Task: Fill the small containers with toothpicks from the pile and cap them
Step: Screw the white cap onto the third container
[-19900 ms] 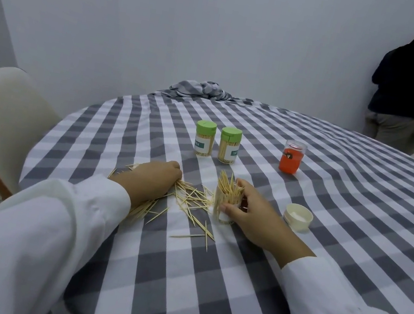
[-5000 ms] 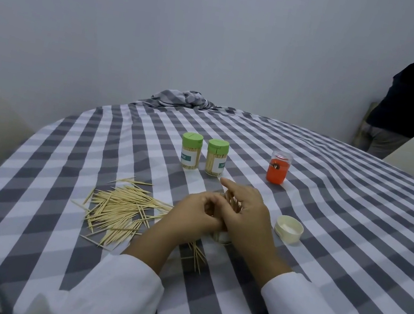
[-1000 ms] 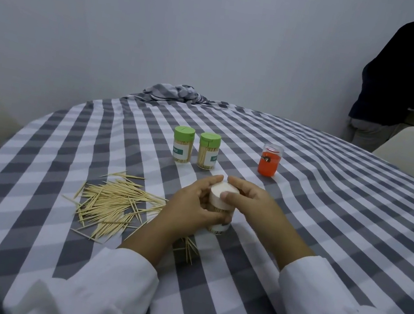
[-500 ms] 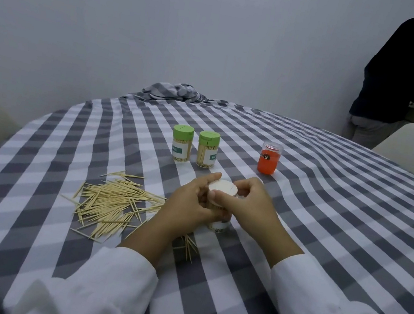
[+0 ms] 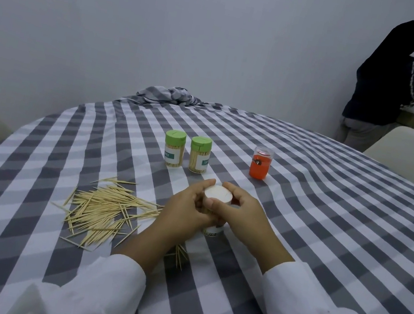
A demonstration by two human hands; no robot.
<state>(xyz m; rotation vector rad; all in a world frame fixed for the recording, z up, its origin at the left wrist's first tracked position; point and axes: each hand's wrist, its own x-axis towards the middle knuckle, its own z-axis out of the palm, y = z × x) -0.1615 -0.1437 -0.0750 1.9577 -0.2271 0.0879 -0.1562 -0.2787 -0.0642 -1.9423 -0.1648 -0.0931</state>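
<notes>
container (image 5: 213, 230) upright on tabletop (image 5: 325, 233), white cap (image 5: 218, 193) on top | left hand (image 5: 188, 209) grip wraps container body | right hand (image 5: 240, 212) grip pinches cap rim | toothpick pile (image 5: 105, 208) just left of hands | two green-capped containers (image 5: 185, 154) and orange jar (image 5: 261, 166) beyond, apart

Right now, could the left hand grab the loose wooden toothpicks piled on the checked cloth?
Probably yes: the pile of loose wooden toothpicks lies bare beside the left hand, but that hand grips the white-capped container.
</notes>
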